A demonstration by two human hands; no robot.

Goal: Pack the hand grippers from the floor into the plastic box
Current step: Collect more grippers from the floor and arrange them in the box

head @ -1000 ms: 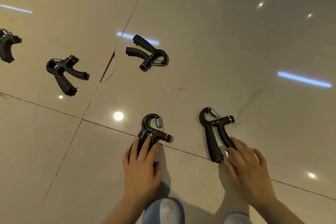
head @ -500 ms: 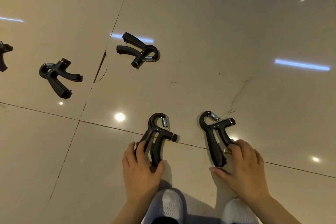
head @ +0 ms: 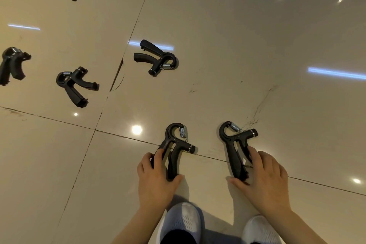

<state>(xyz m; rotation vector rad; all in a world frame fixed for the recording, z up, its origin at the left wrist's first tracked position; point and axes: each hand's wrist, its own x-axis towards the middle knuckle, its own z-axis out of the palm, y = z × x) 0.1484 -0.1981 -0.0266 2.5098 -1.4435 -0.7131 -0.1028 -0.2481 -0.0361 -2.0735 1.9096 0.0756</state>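
Dim and warm-toned overall, lit from overhead. Small round glare spots and long bluish-white streaks mirrored in the glossy floor tiles [head: 237, 45], brightest at one round spot near the tile joint. Soft shadows cast under both hands, the left hand [head: 156, 180] and right hand [head: 265, 180], and around the white shoes [head: 182, 222]. Slightly soft throughout, with compression smear. Wide-angle bending of the tile joints toward the edges; the black hand grippers [head: 156, 57] at far left stretched and blurrier.
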